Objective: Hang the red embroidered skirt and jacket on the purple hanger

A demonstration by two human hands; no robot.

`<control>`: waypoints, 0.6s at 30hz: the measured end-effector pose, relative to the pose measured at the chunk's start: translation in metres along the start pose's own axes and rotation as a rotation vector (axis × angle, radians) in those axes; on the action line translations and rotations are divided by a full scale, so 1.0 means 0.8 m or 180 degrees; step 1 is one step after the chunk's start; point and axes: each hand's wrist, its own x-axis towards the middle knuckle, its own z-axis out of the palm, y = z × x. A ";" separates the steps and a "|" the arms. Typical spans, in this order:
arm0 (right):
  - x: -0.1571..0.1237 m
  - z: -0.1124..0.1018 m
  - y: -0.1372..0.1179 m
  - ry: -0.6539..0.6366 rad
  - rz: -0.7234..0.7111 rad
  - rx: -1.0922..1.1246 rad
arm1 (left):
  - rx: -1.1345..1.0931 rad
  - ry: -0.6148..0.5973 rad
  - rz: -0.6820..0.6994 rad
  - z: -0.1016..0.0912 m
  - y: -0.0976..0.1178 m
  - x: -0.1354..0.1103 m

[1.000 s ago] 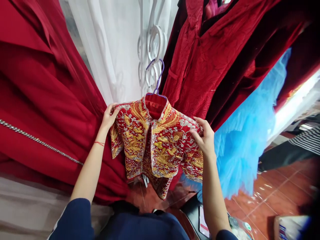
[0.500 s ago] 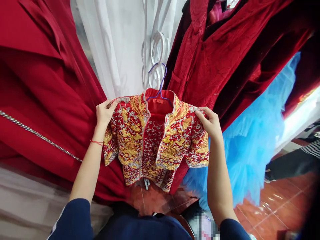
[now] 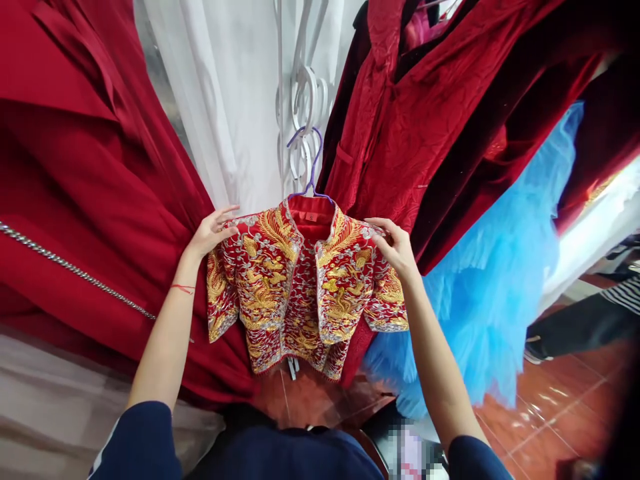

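A small red jacket (image 3: 265, 287) with dense gold and silver embroidery and a stand-up collar hangs on a purple hanger (image 3: 313, 167). Its front is open, showing the red lining at the neck and a label. My left hand (image 3: 213, 230) is at the jacket's left shoulder, with thumb and fingers apart and stretched out. At the opposite shoulder, my right hand (image 3: 395, 247) touches the cloth lightly, its thumb and fingers spread. The hanger's hook catches on a white rack with rings (image 3: 304, 100).
Large red gowns (image 3: 90, 180) hang on the left, one with a silver chain trim. Dark red dresses (image 3: 395, 133) and a blue tulle dress (image 3: 480, 287) hang on the right. White curtains (image 3: 255, 100) are behind. A person's leg (image 3: 575, 330) shows at far right above the tiled floor (image 3: 555, 400).
Both hands have loosened from their pinch on the jacket's shoulders, and their fingers have spread. The jacket's collar sits slightly lower, and its front edges have come closer together.
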 end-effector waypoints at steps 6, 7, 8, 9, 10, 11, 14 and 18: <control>0.036 0.030 -0.009 0.0242 -0.0356 -0.1222 | 0.2003 0.0457 0.0277 0.028 0.038 0.010; 0.043 0.032 -0.011 0.0246 -0.0291 -0.1205 | 0.2165 0.0738 0.0316 0.036 0.040 0.008; 0.051 0.033 -0.012 0.0230 -0.0194 -0.1146 | 0.2239 0.1014 0.0326 0.044 0.041 0.006; 0.058 0.033 -0.014 0.0192 -0.0080 -0.1052 | 0.2252 0.1277 0.0291 0.052 0.043 0.003; 0.066 0.032 -0.015 0.0123 0.0031 -0.0927 | 0.2227 0.1528 0.0223 0.059 0.044 0.001; 0.071 0.031 -0.016 0.0031 0.0129 -0.0778 | 0.2182 0.1748 0.0133 0.064 0.045 -0.001; 0.072 0.022 -0.010 -0.0193 0.0416 -0.0144 | 0.1830 0.1868 -0.0072 0.059 0.040 -0.005; 0.026 0.005 0.022 -0.0319 0.0758 0.0916 | 0.0560 0.0814 -0.0173 0.020 0.004 -0.025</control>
